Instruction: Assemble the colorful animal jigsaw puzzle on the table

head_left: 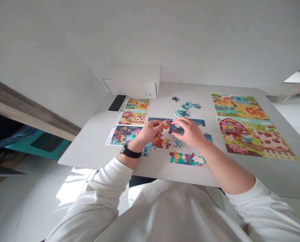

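Note:
Over a partly joined jigsaw, my left hand pinches an orange puzzle piece between thumb and fingertips. Close beside it, my right hand has thumb and fingers closed round the edges of a dark blue and teal puzzle piece. Below the left fingers lies a joined brown and orange section. A joined strip with a white rabbit is nearer the table's front edge. Part of the jigsaw under both hands is hidden. Several loose puzzle pieces lie beyond the right hand.
A printed picture sheet lies left of the jigsaw, with a phone by its upper corner. Behind them a white box stands against the wall. Two assembled animal pictures cover part of the white table at right.

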Tool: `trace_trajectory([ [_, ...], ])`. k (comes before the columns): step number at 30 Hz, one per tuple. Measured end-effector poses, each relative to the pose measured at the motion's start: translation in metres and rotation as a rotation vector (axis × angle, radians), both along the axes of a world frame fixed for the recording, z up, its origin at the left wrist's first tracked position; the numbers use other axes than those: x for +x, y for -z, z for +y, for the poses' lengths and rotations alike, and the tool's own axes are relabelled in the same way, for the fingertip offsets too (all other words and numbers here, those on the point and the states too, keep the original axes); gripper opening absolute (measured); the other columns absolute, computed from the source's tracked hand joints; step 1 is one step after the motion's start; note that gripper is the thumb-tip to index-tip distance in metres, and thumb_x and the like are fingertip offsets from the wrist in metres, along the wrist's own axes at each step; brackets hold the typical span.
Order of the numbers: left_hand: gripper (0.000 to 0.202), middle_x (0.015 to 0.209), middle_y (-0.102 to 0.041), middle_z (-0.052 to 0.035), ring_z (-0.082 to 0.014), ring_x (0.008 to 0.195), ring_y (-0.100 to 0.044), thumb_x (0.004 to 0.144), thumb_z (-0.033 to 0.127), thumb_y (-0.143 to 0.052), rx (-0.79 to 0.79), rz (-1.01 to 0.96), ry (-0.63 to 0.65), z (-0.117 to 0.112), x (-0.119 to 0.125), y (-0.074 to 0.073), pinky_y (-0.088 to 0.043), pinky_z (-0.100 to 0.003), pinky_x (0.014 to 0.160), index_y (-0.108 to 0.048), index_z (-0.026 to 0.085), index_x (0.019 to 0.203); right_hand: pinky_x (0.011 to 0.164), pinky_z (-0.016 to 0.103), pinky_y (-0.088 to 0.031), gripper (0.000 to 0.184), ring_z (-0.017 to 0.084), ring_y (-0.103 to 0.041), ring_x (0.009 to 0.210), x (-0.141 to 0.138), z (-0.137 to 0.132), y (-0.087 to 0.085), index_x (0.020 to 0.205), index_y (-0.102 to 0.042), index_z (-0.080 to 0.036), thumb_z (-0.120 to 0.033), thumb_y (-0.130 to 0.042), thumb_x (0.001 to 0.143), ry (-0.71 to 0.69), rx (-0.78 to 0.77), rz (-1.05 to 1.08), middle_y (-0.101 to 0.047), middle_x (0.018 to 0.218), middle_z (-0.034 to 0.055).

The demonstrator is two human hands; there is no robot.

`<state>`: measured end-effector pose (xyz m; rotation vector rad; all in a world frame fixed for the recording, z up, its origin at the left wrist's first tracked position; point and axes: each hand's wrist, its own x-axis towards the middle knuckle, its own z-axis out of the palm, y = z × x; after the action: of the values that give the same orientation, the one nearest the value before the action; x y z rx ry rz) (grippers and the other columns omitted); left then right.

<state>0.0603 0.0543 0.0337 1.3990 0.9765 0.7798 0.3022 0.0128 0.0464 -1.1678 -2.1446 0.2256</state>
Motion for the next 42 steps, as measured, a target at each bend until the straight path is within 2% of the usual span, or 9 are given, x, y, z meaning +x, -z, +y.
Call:
trace_trajectory([
  [3,0.042,0.055,-0.056,0.0028,-0.0088,0.046,-0.047,0.095,0.056,-0.072,0.012,0.064,0.036,0.001,-0.001,0.0,-0.034,-0.022,0.048,-0.059,0.02,0.076,0.113,0.051,-0.058,0.031,0.031,-0.072,0.126,-0.001,-0.001,0.001,0.125,-0.075,-0.028,-0.021,-0.078,0.095,0.026,0.014,-0.044,-0.077,0.131,0.0102],
  [5,0.039,0.056,-0.058,0.0015,-0.0109,0.048,-0.051,0.098,0.052,-0.066,0.062,0.175,0.042,0.002,-0.005,-0.002,-0.037,-0.023,0.051,-0.062,0.02,0.076,0.113,0.051,-0.059,0.031,0.031,-0.073,0.125,-0.001,0.0,0.004,0.125,-0.077,-0.028,-0.018,-0.077,0.095,0.026,0.009,-0.065,-0.078,0.132,0.0099],
  [7,0.032,0.064,-0.066,-0.0008,-0.0132,0.055,-0.057,0.1,0.045,-0.063,0.217,0.33,-0.047,0.005,-0.011,-0.005,-0.041,-0.025,0.056,-0.068,0.019,0.082,0.111,0.049,-0.059,0.031,0.03,-0.074,0.124,0.001,0.001,0.007,0.124,-0.079,-0.028,-0.017,-0.077,0.094,0.008,-0.013,-0.093,-0.079,0.133,0.0091],
  [10,0.019,0.089,-0.079,-0.0039,-0.0161,0.073,-0.067,0.098,0.034,-0.064,0.486,0.523,-0.185,0.01,-0.022,-0.009,-0.05,-0.026,0.071,-0.077,0.02,0.099,0.109,0.048,-0.059,0.026,0.029,-0.076,0.121,0.001,0.002,0.014,0.118,-0.083,-0.028,-0.017,-0.08,0.094,-0.05,-0.058,-0.157,-0.081,0.131,0.0081],
  [15,0.02,0.106,-0.082,-0.0069,-0.0209,0.094,-0.073,0.098,0.031,-0.067,0.615,0.635,-0.08,0.015,-0.031,-0.005,-0.054,-0.03,0.09,-0.081,0.021,0.109,0.105,0.047,-0.058,0.021,0.03,-0.077,0.117,-0.005,0.004,0.024,0.113,-0.085,-0.027,-0.019,-0.083,0.094,-0.109,-0.081,-0.232,-0.083,0.129,0.0085],
  [23,0.018,0.108,-0.082,-0.007,-0.0249,0.101,-0.074,0.095,0.028,-0.071,0.592,0.633,0.118,0.013,-0.027,0.006,-0.054,-0.031,0.094,-0.083,0.023,0.108,0.103,0.048,-0.056,0.021,0.03,-0.075,0.112,-0.012,0.005,0.029,0.115,-0.085,-0.026,-0.021,-0.081,0.096,-0.116,-0.123,-0.263,-0.084,0.123,0.0092],
  [28,0.018,0.107,-0.082,-0.0076,-0.0253,0.1,-0.073,0.094,0.025,-0.071,0.563,0.619,0.145,0.013,-0.026,0.006,-0.053,-0.031,0.093,-0.083,0.023,0.107,0.102,0.047,-0.054,0.021,0.031,-0.073,0.112,-0.013,0.007,0.033,0.116,-0.085,-0.025,-0.022,-0.08,0.096,-0.124,-0.14,-0.276,-0.083,0.122,0.0098],
  [37,0.022,0.107,-0.079,-0.0087,-0.0239,0.095,-0.071,0.093,0.023,-0.071,0.624,0.668,0.214,0.012,-0.026,0.004,-0.053,-0.031,0.089,-0.084,0.02,0.111,0.1,0.048,-0.053,0.019,0.031,-0.069,0.11,-0.013,0.006,0.031,0.114,-0.086,-0.026,-0.024,-0.079,0.097,-0.123,-0.115,-0.339,-0.081,0.122,0.011],
  [42,0.025,0.11,-0.078,-0.0097,-0.027,0.104,-0.07,0.089,0.022,-0.077,0.661,0.684,0.25,0.012,-0.025,0.009,-0.054,-0.035,0.096,-0.085,0.021,0.112,0.101,0.049,-0.054,0.02,0.032,-0.068,0.114,-0.012,0.005,0.034,0.115,-0.087,-0.026,-0.023,-0.078,0.097,-0.118,-0.104,-0.348,-0.081,0.126,0.0099],
])
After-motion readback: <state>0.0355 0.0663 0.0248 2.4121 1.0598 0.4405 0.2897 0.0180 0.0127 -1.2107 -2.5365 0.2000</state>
